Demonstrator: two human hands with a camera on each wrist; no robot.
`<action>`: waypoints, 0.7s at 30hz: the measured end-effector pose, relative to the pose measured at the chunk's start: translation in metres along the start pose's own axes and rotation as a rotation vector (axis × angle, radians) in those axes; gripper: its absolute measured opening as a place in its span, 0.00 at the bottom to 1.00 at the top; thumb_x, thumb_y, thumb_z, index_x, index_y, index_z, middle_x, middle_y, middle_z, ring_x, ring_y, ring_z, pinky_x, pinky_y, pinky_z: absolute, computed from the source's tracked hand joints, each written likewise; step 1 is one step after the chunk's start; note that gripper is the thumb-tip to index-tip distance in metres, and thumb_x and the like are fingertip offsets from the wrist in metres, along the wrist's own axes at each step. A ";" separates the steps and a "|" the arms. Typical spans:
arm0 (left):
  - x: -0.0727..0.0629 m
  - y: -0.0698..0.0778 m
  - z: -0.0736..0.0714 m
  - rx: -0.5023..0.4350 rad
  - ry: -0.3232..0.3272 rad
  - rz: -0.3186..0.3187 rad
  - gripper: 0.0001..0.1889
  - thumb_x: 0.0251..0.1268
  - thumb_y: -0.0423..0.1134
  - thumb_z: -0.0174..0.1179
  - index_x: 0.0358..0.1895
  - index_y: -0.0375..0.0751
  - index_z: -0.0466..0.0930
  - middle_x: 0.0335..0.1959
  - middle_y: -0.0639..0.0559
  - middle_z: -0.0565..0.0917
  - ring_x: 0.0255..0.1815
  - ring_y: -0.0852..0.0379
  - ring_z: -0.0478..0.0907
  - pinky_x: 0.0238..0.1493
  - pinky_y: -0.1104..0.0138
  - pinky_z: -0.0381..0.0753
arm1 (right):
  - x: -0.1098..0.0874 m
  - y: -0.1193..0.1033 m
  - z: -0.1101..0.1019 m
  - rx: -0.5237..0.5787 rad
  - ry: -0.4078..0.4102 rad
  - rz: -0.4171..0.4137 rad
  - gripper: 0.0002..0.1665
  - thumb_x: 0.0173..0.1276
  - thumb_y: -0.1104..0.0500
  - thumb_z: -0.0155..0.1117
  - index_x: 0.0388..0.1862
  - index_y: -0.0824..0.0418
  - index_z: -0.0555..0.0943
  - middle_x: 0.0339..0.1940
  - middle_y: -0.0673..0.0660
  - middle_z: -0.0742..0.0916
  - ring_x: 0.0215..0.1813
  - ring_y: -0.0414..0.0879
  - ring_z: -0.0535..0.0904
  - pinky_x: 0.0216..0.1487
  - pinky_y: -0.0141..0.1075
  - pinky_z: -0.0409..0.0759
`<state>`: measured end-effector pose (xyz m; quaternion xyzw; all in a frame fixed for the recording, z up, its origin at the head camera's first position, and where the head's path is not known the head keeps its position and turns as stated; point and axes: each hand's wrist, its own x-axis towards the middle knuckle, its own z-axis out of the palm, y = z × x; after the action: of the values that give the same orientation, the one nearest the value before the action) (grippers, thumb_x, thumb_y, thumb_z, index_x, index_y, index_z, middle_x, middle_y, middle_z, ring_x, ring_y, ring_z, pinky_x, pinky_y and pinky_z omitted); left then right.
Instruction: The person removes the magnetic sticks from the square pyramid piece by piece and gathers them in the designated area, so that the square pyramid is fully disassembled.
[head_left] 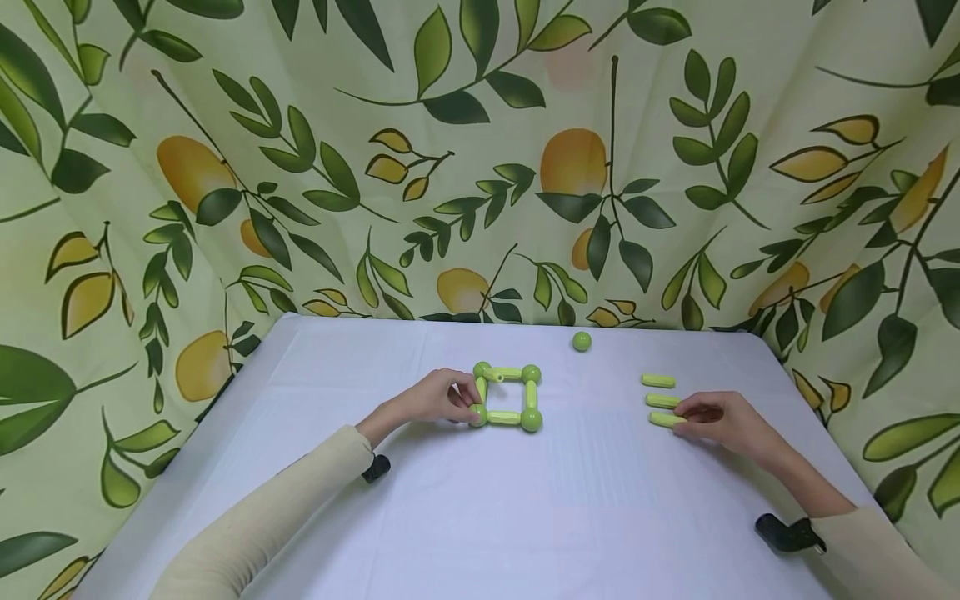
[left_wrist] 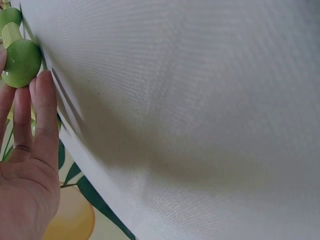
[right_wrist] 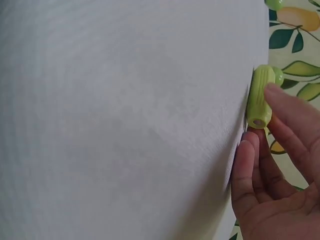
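Behind everything in front of you hangs a cream fabric curtain (head_left: 480, 142) printed with green leaves and orange fruit. Below it spreads your table, covered with a smooth white cloth (head_left: 480, 508). Your two cream fabric sleeves, the left sleeve (head_left: 277, 508) and the right sleeve (head_left: 885, 550), reach in from the lower corners.

Your left hand (head_left: 435, 396) is grasping the square's near-left corner, its thumb and fingers pinching the glossy green ball (left_wrist: 22, 62) there. Your right hand (head_left: 723, 423) is over on the right side of the table, with thumb and fingers pinching one end of a rod.

The square frame (head_left: 504, 417) of light green rods and glossy green balls lies just left of the table's middle, a ball at each corner and a rod along each side. By its far-left ball you can see the holed end of another rod (head_left: 497, 377); you cannot tell exactly how it is joined.

A black device (head_left: 787, 533) sits at your right wrist, and a second black device (head_left: 377, 468) at your left.

Three loose, ridged, light green rods lie in a column, well apart from the frame: the far rod (head_left: 657, 381), the middle rod (head_left: 661, 401) and the near rod (head_left: 663, 419), which your right fingers hold.

Smallest, a single glossy green loose ball (head_left: 582, 341) rests near the table's far edge.
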<state>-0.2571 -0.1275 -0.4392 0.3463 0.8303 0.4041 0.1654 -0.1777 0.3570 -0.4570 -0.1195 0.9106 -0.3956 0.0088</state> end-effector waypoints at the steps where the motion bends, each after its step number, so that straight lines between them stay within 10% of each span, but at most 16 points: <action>1: 0.000 0.000 0.000 0.000 0.000 -0.003 0.09 0.57 0.31 0.76 0.37 0.38 0.84 0.33 0.51 0.82 0.33 0.59 0.80 0.39 0.64 0.85 | 0.000 0.000 -0.001 0.000 -0.003 0.001 0.13 0.60 0.63 0.79 0.43 0.65 0.87 0.40 0.57 0.86 0.37 0.44 0.80 0.36 0.30 0.81; 21: -0.001 0.002 0.001 0.001 0.001 -0.008 0.09 0.57 0.31 0.76 0.37 0.38 0.84 0.33 0.53 0.82 0.34 0.58 0.80 0.39 0.65 0.85 | 0.013 -0.021 -0.013 0.085 0.085 -0.022 0.20 0.71 0.53 0.71 0.52 0.67 0.85 0.47 0.59 0.87 0.43 0.42 0.82 0.42 0.27 0.79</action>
<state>-0.2555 -0.1271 -0.4383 0.3429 0.8320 0.4031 0.1666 -0.1877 0.3500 -0.4317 -0.1120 0.8912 -0.4387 -0.0294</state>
